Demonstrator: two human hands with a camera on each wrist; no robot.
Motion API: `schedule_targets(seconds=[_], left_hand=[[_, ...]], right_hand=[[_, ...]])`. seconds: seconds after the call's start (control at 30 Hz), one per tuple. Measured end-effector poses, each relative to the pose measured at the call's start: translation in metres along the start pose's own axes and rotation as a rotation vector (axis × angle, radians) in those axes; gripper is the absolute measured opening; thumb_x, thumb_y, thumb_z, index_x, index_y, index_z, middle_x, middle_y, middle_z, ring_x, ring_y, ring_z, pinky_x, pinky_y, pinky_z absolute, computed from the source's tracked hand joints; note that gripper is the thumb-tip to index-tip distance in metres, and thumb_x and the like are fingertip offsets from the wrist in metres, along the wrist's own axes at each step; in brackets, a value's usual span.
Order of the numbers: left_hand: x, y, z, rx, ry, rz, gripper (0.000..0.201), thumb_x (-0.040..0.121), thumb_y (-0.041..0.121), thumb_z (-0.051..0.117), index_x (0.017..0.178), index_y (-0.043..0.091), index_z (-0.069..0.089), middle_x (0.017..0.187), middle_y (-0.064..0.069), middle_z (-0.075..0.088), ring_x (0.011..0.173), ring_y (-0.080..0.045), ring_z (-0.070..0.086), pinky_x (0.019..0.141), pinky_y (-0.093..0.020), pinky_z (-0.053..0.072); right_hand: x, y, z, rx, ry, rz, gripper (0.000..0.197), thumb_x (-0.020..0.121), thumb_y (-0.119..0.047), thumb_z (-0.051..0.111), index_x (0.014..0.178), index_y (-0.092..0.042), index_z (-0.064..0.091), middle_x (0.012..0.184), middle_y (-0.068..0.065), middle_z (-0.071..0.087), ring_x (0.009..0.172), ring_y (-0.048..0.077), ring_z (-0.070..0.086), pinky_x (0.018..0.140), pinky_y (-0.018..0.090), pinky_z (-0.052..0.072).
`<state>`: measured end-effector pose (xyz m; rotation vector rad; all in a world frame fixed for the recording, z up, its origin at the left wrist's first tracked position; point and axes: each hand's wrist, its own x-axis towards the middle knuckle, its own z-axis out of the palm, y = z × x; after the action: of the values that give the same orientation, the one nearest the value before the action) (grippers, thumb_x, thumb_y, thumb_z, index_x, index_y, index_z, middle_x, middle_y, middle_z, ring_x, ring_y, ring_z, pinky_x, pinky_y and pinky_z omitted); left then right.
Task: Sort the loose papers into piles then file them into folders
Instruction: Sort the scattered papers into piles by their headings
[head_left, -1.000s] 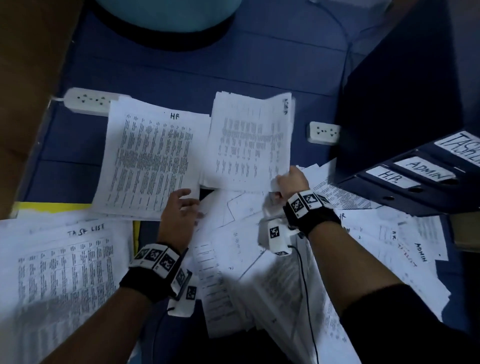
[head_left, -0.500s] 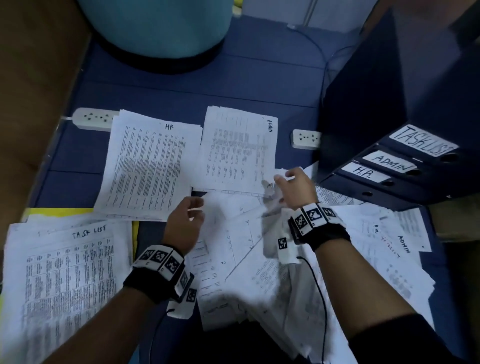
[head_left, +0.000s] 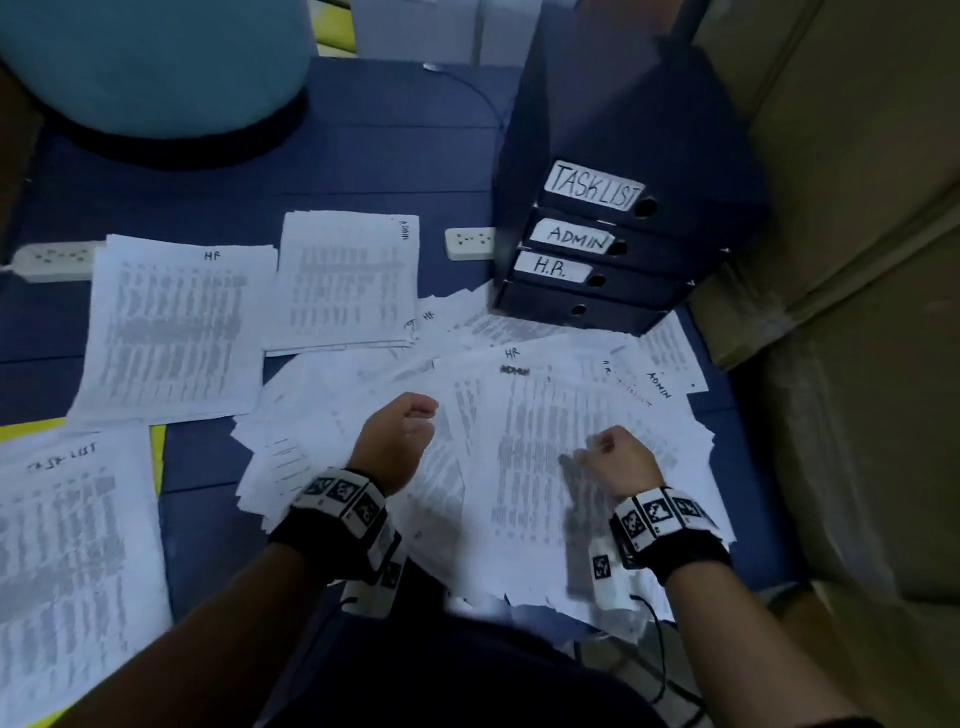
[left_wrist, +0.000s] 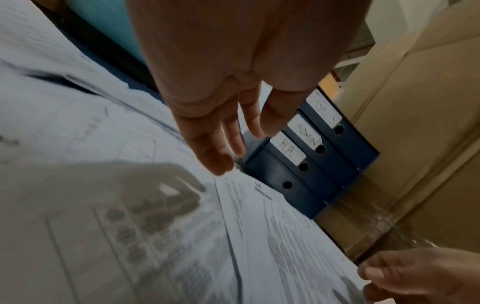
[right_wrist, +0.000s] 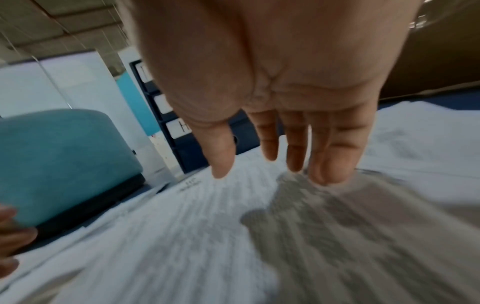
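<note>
Fingers of my left hand (head_left: 397, 441) and right hand (head_left: 618, 462) hung loose, empty; careless grabbing risked mixing 3 piles from the loose papers (head_left: 524, 441).

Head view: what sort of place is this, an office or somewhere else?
Probably an office or its storeroom, with the sorting done on a blue floor. Signs: stacked box files labelled TASKLIST, ADMIN and H.R., printed papers marked the same way, and power strips.

sorted piles (head_left: 176, 327) left, loose papers (head_left: 519, 467) centre, folders (head_left: 613, 249) behind-right
</note>
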<state>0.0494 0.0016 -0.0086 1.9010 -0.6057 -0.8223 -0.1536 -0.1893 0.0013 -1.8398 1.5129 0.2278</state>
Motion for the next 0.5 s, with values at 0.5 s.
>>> schedule_targets(seconds=[0.5], left_hand=[[-0.017, -0.002, 0.091, 0.338, -0.021, -0.166, 0.035, 0.086, 0.010, 0.061, 0.121, 0.010, 0.058, 0.117, -0.011, 0.062, 0.111, -0.026, 0.056, 0.083, -0.025, 0.037]], right_hand=[[0.014, 0.067, 0.006, -0.030, 0.066, -0.002, 0.041, 0.089, -0.018, 0.068, 0.121, -0.008, 0.044, 0.116, 0.012, 0.055, 0.105, 0.027, 0.055, 0.084, 0.037, 0.051]])
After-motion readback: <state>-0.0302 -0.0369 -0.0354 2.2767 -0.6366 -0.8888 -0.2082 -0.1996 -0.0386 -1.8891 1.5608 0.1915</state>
